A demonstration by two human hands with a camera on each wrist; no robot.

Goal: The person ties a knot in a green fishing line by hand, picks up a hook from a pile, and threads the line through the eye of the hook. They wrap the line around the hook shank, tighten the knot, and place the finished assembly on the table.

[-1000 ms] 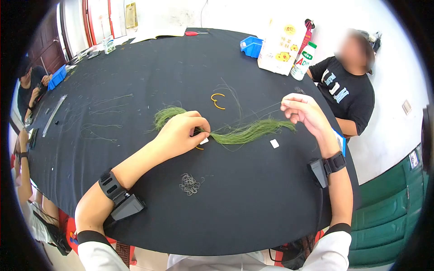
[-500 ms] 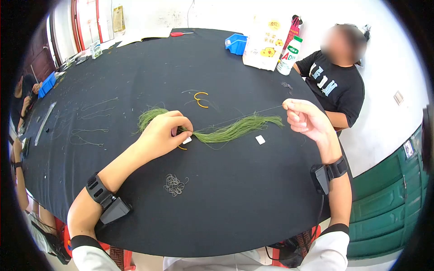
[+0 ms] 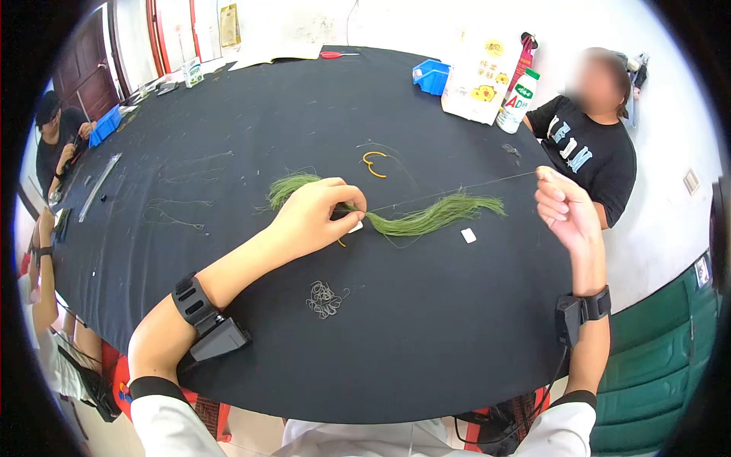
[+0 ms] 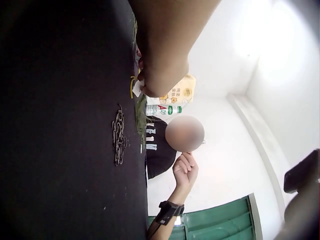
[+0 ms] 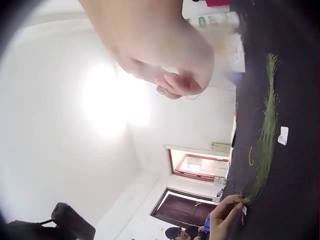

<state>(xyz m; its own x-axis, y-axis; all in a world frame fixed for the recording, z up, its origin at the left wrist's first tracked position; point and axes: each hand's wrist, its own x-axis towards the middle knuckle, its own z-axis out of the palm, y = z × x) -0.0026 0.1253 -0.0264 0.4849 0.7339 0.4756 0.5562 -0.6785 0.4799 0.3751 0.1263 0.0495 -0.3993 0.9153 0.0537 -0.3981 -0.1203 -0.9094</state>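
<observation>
A long bundle of fine green strands [image 3: 442, 215] lies across the black cloth. My left hand [image 3: 316, 219] pinches it near its middle between thumb and fingertips, and a tuft [image 3: 293, 186] of it spreads out behind the hand. Raised off to the right, my right hand [image 3: 567, 209] pinches the end of one thin strand [image 3: 487, 184], which runs taut back toward the left hand. The right wrist view shows that hand [image 5: 175, 75] with its fingers curled in, above the table. A white tag [image 3: 356, 226] and part of a yellow ring [image 3: 342, 243] show beneath my left fingers.
Close in front lies a heap of thin grey bent wire pieces [image 3: 326, 299]. A second white tag [image 3: 468, 236] and an open yellow ring [image 3: 373, 164] flank the bundle. Loose strands [image 3: 179, 213] lie left. A blue bin [image 3: 431, 78], bag [image 3: 476, 84], bottle [image 3: 518, 103] and seated person [image 3: 586, 145] are beyond.
My right hand has moved outward to the right, drawing the single strand longer and straighter. My left hand keeps its pinch on the bundle. The head view has shifted slightly.
</observation>
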